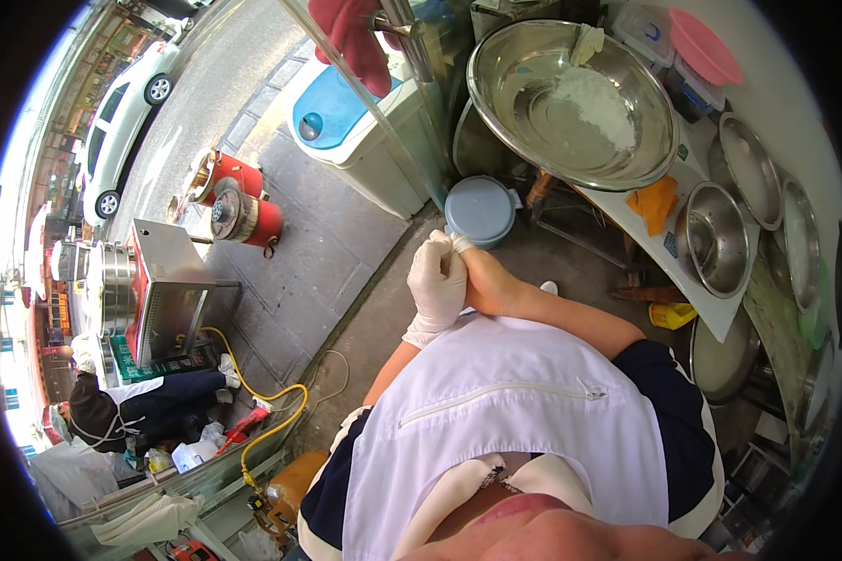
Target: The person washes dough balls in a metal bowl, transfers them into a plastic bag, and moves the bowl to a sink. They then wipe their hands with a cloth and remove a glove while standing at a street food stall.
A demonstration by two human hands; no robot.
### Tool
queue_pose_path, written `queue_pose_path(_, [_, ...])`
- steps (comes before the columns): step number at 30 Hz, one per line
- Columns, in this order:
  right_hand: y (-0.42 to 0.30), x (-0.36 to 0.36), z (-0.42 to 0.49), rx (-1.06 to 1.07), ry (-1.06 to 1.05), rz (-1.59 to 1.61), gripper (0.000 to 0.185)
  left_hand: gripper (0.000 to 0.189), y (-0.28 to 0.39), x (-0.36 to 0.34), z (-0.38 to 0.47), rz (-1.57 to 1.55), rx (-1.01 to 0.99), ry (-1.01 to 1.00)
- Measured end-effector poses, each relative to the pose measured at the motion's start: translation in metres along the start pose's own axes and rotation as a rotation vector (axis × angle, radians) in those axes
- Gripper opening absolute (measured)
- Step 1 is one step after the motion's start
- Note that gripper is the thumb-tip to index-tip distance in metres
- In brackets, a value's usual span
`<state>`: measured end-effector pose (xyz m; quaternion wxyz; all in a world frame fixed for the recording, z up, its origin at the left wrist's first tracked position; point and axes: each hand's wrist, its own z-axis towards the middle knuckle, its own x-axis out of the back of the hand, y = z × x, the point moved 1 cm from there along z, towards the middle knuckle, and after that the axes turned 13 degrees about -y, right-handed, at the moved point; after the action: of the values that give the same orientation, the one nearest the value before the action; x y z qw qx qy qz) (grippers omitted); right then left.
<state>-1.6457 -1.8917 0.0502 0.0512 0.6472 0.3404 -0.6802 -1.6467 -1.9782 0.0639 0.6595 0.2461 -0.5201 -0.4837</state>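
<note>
In front of my apron, my left hand (438,279) wears a thin white glove and is closed against the fingers of my right hand (488,275). My right palm and wrist are bare. Bunched white glove material (460,242) shows around the right fingers, where the two hands meet; most of those fingers are hidden. Beyond the hands stands a grey lidded bucket (480,209). A wide stainless steel basin (533,133), at the upper right, holds white powder (593,105) and has a pale cloth (587,45) over its rim.
Steel bowls (717,238) and an orange cloth (652,203) lie on the worktop at right. A twin-tub washing machine (365,140) stands ahead. Red stoves (252,217), a steel cabinet (172,287), a yellow hose (274,428) and another person (161,407) are at left.
</note>
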Motion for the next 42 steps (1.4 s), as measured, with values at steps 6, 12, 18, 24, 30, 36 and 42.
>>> queue_pose_path(6, [0.001, 0.003, -0.003, -0.047, 0.011, 0.062, 0.028, 0.012, -0.011, 0.003, 0.0, -0.054, 0.019, -0.01])
queue_pose_path(12, [0.005, 0.018, -0.004, -0.049, -0.037, 0.101, 0.02, 0.008, -0.021, 0.004, -0.001, -0.22, 0.188, -0.045])
queue_pose_path(18, [0.004, 0.02, -0.006, -0.049, -0.126, 0.146, 0.026, 0.006, -0.021, 0.006, 0.001, -0.44, 0.347, -0.017])
queue_pose_path(24, [-0.004, 0.008, -0.003, 0.002, -0.078, 0.011, 0.031, 0.009, -0.013, 0.01, 0.0, -0.135, 0.159, -0.092])
queue_pose_path(30, [-0.011, 0.01, -0.005, 0.094, 0.044, -0.202, 0.033, 0.018, 0.011, 0.013, -0.003, -0.685, 0.258, -0.144])
queue_pose_path(36, [-0.008, 0.018, 0.0, 0.016, 0.133, -0.605, 0.034, 0.017, 0.003, 0.02, 0.006, -0.694, 0.447, -0.172])
queue_pose_path(42, [-0.009, 0.015, -0.005, -0.046, 0.074, -0.763, 0.036, 0.011, -0.007, 0.041, 0.025, -0.585, 0.308, 0.029])
